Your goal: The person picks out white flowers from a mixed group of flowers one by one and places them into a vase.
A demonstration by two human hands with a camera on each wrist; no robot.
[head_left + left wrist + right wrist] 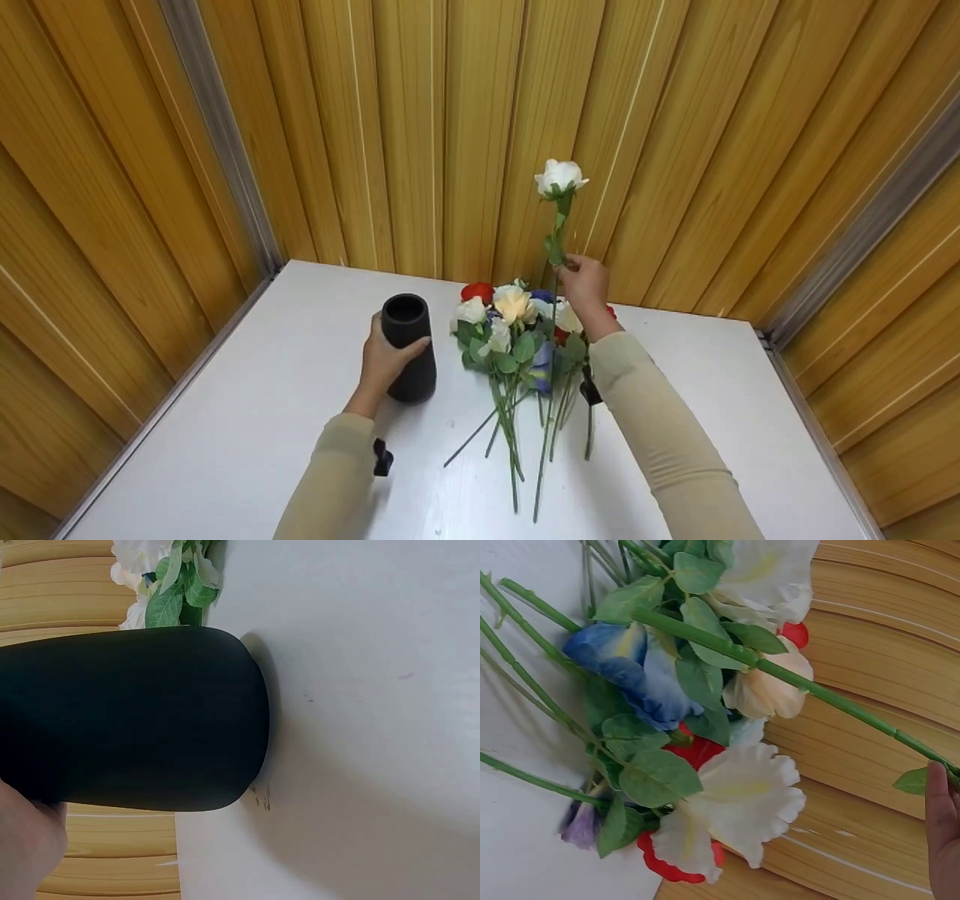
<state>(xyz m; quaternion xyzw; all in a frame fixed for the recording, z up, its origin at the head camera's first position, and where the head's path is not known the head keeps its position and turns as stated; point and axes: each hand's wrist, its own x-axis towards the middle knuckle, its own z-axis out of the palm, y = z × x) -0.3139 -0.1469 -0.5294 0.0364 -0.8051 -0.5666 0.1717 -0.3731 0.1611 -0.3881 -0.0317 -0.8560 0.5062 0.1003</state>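
My left hand (386, 356) grips a black vase (414, 375) around its side; the vase stands upright on the white table. In the left wrist view the vase (150, 720) fills the left half, its base on the tabletop, with part of the hand (26, 844) at the lower left. My right hand (587, 289) pinches the stem of a white rose (561, 176), held upright above a pile of flowers (514, 306). The right wrist view shows its green stem (832, 699) running to the fingertips (939, 799). Part of the right hand's grip is out of that view.
The pile holds several artificial flowers: white, peach, red and blue blooms, among them a blue iris (622, 664). Their stems (512, 442) point toward the front of the white table (225, 420). A wood-patterned wall (480, 135) rises behind the table.
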